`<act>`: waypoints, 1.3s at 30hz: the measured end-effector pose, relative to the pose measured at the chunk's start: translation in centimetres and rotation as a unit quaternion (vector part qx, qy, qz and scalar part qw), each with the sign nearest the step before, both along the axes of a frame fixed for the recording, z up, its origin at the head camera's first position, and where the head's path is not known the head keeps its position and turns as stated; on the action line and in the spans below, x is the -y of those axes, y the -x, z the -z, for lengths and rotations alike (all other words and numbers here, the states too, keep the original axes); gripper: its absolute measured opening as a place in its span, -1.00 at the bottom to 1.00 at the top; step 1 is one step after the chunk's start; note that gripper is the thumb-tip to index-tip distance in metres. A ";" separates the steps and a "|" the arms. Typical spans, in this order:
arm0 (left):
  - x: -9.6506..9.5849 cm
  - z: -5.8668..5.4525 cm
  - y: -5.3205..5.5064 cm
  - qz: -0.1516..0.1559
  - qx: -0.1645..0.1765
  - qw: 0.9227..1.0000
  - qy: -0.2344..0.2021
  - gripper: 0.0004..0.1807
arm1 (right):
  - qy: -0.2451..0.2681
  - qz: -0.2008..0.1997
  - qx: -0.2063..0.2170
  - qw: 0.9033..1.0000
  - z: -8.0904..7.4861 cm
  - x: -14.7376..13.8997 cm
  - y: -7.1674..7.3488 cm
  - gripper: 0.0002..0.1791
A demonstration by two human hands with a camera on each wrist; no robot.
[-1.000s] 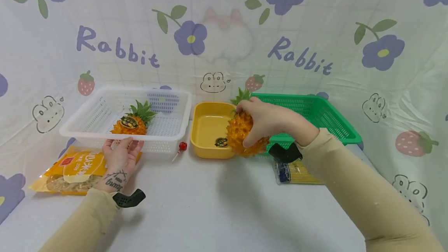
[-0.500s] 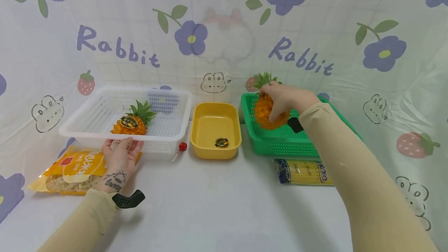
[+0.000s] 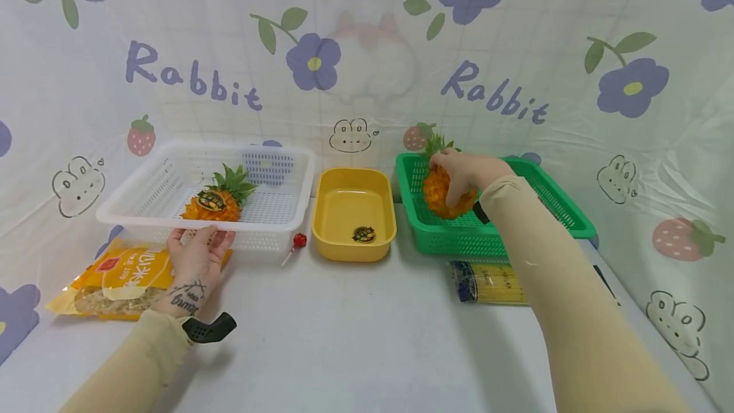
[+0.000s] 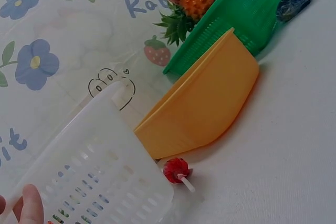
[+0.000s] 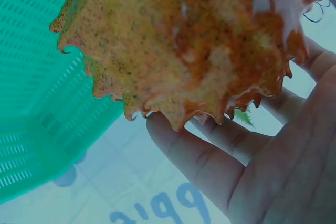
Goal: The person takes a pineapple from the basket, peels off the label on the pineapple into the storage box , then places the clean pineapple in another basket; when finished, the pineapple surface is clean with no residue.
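Floral backdrop [image 3: 195, 18]; right hand [image 3: 467, 171] grips pineapple [image 3: 438, 195]; left hand [image 3: 197, 259] touches white basket's rim [image 3: 264, 226], hold half-hidden, unclear.

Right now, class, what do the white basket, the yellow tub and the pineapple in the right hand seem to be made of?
White basket: likely moulded plastic, semi-matt and slightly translucent, with slotted walls.
Yellow tub: probably rigid plastic, smooth with a soft sheen.
Spiky orange pineapple: glossy, with bright highlights on its skin; plastic or real fruit, hard to tell.
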State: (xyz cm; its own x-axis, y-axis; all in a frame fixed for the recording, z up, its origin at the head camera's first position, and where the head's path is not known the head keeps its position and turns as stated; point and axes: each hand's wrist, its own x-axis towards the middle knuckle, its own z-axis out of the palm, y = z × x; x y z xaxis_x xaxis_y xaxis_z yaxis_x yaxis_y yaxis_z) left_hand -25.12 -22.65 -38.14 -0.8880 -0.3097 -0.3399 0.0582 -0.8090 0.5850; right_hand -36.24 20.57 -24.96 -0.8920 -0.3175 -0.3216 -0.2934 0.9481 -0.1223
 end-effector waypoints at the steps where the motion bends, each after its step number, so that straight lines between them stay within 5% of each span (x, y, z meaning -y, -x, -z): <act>1: 0.0 0.0 0.0 -0.001 0.000 1.000 0.000 -0.15 | 0.000 0.002 0.004 1.000 0.1 0.0 0.1 -0.10; 19: -0.1 -0.2 -0.2 -0.001 -0.002 1.000 0.000 -0.16 | -0.023 0.014 0.048 0.998 1.2 0.2 0.4 -0.14; 27: -0.1 -0.1 -0.2 -0.001 -0.002 1.000 0.000 -0.15 | 0.054 0.020 0.068 0.996 0.7 -0.4 0.6 -0.15; 33: -0.2 0.1 -0.1 -0.005 -0.008 1.000 0.005 -0.15 | 0.124 0.030 0.010 0.992 0.9 -2.3 0.3 -0.25; 36: -0.3 -0.1 0.0 -0.004 -0.008 1.000 0.008 -0.15 | 0.171 0.071 -0.024 0.982 0.8 -3.1 -0.5 -0.28; 39: -0.3 -0.2 -0.1 -0.002 -0.009 1.000 0.007 -0.17 | 0.231 0.130 -0.048 0.963 0.8 -3.9 -1.8 -0.26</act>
